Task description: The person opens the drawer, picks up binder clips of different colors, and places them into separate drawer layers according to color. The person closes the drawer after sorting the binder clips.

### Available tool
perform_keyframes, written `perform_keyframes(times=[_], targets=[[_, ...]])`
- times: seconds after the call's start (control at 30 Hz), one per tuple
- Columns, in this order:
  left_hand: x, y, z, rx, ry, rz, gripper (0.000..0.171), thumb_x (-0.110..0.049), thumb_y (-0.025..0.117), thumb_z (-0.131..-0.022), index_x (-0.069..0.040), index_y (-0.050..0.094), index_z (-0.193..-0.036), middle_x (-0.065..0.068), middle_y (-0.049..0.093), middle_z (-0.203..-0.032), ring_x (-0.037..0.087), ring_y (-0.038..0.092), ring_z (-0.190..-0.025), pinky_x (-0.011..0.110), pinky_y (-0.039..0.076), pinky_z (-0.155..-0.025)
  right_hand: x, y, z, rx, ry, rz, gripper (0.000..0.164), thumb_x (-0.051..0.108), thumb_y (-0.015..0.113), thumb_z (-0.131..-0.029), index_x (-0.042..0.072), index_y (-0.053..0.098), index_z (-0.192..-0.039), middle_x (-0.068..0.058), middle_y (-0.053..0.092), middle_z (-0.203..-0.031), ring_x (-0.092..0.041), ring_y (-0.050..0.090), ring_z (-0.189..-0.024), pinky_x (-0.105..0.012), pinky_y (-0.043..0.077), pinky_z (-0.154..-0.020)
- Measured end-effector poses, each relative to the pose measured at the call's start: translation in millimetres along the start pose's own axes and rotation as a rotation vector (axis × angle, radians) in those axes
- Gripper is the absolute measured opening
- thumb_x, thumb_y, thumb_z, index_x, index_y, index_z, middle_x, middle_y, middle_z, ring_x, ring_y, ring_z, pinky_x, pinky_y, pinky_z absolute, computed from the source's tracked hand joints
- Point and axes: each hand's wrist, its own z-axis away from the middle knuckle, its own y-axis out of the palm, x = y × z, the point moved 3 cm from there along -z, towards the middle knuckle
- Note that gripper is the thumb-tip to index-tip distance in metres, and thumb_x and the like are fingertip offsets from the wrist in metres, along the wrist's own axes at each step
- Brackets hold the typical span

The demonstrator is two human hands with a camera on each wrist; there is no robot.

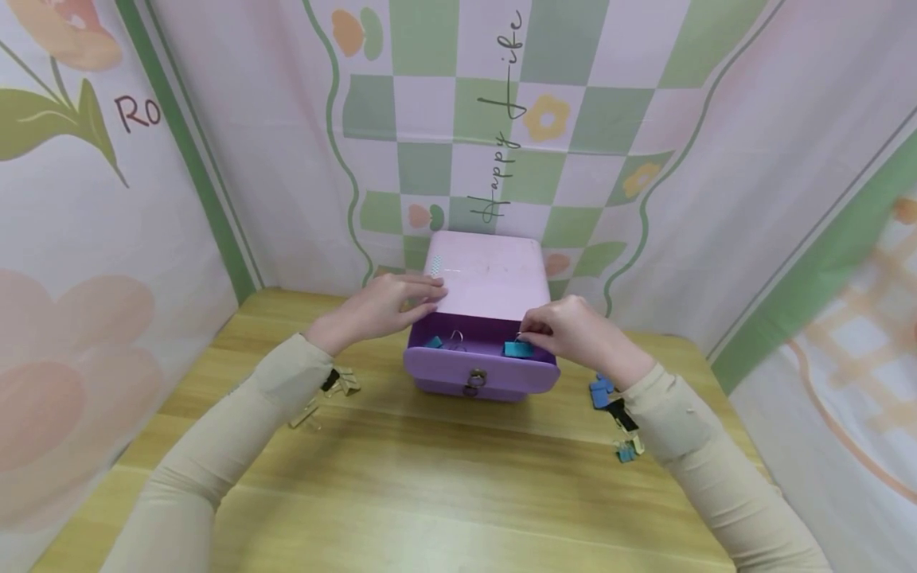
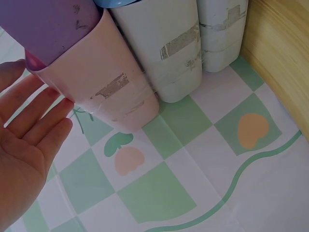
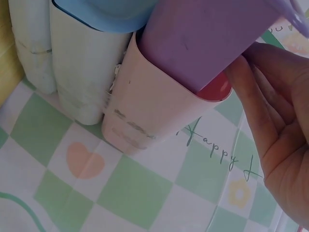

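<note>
A small drawer unit with a pink top casing point(image 1: 487, 270) stands against the backdrop, and its purple drawer point(image 1: 480, 368) is pulled out. My left hand point(image 1: 387, 306) rests on the casing's left edge; the left wrist view shows its fingers fairly straight against the pink casing point(image 2: 104, 82). Over the right side of the drawer, my right hand point(image 1: 573, 330) pinches the wire handle of a teal binder clip point(image 1: 518, 349). Another teal binder clip point(image 1: 435, 343) lies inside the drawer at the left. The right wrist view does not show the pinched clip.
Gold and black binder clips point(image 1: 347, 382) lie on the wooden table point(image 1: 430, 485) at the left. Blue, black and teal clips point(image 1: 602, 392) lie at the right, partly hidden by the right sleeve. A blue drawer point(image 3: 108, 14) sits below the purple one. Printed cloth surrounds the table.
</note>
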Motion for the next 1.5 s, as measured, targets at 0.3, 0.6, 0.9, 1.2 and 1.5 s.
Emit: perform_keyframes(times=[0.3,0.6,0.9,1.2,1.5], targets=[[-0.8,-0.4,0.6,0.008,-0.005,0.002,0.033,-0.032,0.051,-0.089,-0.017,0.056,-0.119,0.001,0.050,-0.128,0.016,0.051,-0.113,0.030,0.044,-0.093,-0.7,-2.1,-5.3,0.072,-0.032,0.033,0.005,0.013,0.071,-0.074,0.015,0.067,-0.071,0.007,0.065,-0.067,-0.001,0.058,-0.056,-0.013,0.048,-0.052],[-1.0,-1.2,0.6,0.009,-0.012,0.002,0.033,-0.032,0.051,-0.089,-0.018,0.056,-0.118,0.001,0.050,-0.128,0.016,0.052,-0.111,0.029,0.045,-0.092,-2.1,-2.4,-9.9,0.130,-0.041,0.006,0.009,0.016,0.072,-0.073,0.015,0.065,-0.067,0.008,0.063,-0.063,0.002,0.054,-0.053,-0.010,0.044,-0.049],[-1.1,-1.2,1.2,0.001,-0.008,0.003,0.033,-0.032,0.051,-0.089,-0.018,0.057,-0.118,0.001,0.051,-0.128,0.015,0.054,-0.110,0.029,0.045,-0.091,-0.2,-4.0,-18.0,0.204,-0.016,0.031,0.011,0.016,0.073,-0.071,0.016,0.065,-0.064,0.009,0.062,-0.061,0.002,0.054,-0.053,-0.011,0.046,-0.050],[-0.9,-1.2,0.4,-0.001,-0.001,0.004,0.033,-0.032,0.051,-0.089,-0.017,0.057,-0.117,0.001,0.051,-0.127,0.016,0.052,-0.112,0.030,0.044,-0.092,1.0,-5.3,-21.7,0.270,0.022,0.049,0.013,0.016,0.073,-0.071,0.016,0.064,-0.062,0.010,0.060,-0.058,0.002,0.051,-0.052,-0.013,0.045,-0.049],[-1.5,-1.6,0.1,0.001,-0.006,-0.002,0.033,-0.032,0.051,-0.089,-0.018,0.057,-0.118,0.000,0.051,-0.128,0.015,0.050,-0.114,0.029,0.044,-0.093,3.3,-6.4,-19.7,0.293,0.047,0.034,0.011,0.015,0.073,-0.071,0.016,0.064,-0.064,0.009,0.062,-0.061,0.002,0.054,-0.054,-0.012,0.045,-0.051]])
